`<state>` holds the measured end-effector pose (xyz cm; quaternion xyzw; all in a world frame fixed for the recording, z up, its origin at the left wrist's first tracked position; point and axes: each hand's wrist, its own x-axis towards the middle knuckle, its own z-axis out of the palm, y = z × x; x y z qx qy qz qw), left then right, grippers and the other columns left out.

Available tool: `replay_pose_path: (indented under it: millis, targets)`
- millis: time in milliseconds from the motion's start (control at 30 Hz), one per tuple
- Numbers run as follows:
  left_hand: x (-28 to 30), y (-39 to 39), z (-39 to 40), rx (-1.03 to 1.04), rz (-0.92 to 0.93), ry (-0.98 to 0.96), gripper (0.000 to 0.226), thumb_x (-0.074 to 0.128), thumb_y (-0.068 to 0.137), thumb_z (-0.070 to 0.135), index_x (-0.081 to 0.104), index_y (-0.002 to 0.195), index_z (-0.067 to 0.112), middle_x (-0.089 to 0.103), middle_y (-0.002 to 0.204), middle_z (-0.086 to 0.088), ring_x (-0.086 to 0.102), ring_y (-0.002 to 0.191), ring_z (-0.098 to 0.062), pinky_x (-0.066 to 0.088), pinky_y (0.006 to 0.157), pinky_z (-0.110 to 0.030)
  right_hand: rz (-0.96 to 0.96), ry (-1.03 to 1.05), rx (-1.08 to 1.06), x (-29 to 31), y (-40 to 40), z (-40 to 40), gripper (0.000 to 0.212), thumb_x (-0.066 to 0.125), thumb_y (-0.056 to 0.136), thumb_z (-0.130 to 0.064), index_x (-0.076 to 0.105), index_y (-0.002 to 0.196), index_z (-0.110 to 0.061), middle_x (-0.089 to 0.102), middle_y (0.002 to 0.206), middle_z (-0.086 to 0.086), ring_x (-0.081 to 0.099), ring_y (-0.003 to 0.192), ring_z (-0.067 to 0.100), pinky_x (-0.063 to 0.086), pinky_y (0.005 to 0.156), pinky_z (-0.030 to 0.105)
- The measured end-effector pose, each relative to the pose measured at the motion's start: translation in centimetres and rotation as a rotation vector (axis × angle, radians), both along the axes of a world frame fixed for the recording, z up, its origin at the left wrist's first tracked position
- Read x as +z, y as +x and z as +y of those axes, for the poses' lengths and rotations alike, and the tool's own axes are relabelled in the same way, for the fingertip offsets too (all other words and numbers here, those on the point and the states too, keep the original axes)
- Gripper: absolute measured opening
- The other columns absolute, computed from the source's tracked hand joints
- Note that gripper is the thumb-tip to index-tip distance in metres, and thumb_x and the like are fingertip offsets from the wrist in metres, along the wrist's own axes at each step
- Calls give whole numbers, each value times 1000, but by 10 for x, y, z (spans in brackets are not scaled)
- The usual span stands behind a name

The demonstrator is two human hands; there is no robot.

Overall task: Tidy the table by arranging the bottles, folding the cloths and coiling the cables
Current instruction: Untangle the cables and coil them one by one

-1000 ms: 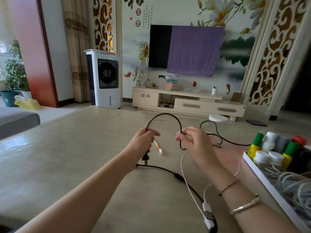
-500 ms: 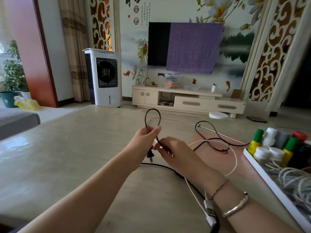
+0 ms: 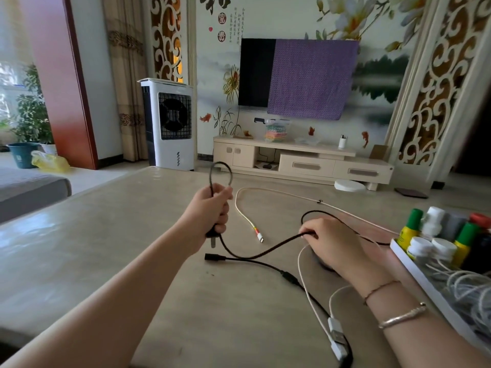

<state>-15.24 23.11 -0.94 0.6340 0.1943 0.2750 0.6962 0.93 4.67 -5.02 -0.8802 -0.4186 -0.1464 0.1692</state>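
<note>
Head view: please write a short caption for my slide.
Left hand holds a looped black cable while right hand pinches its slack above the table.

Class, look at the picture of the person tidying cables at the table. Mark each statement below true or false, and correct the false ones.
1. The left hand grips a loop of the black cable. True.
2. The right hand holds the white cable. False: it pinches the black cable; the white cable lies loose on the table.
3. The bottles stand in a white tray at the right. True.
4. The black cable's plug hangs below the left hand. True.
5. The white cable's tip rests inside the tray. False: it lies on the table between the hands.
</note>
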Motion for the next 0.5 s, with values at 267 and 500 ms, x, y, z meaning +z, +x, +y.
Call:
replay_pose_path:
  millis: [267, 500]
  targets:
    - [-14, 14, -19, -36, 301, 605, 35, 81, 73, 36, 62, 98, 21, 44, 65, 10, 40, 50, -4, 32, 47, -15, 228, 565, 360, 20, -31, 10, 15, 66, 90, -16, 76, 94, -26, 68, 66, -7, 62, 60, 5, 49, 60, 18]
    - [-22, 25, -26, 88, 219, 843, 21, 62, 89, 34, 61, 69, 31, 56, 67, 12, 51, 59, 5, 35, 51, -8, 406, 736, 431, 26, -37, 17, 14, 65, 91, -15, 75, 92, -25, 69, 62, 2, 56, 54, 31, 43, 52, 31]
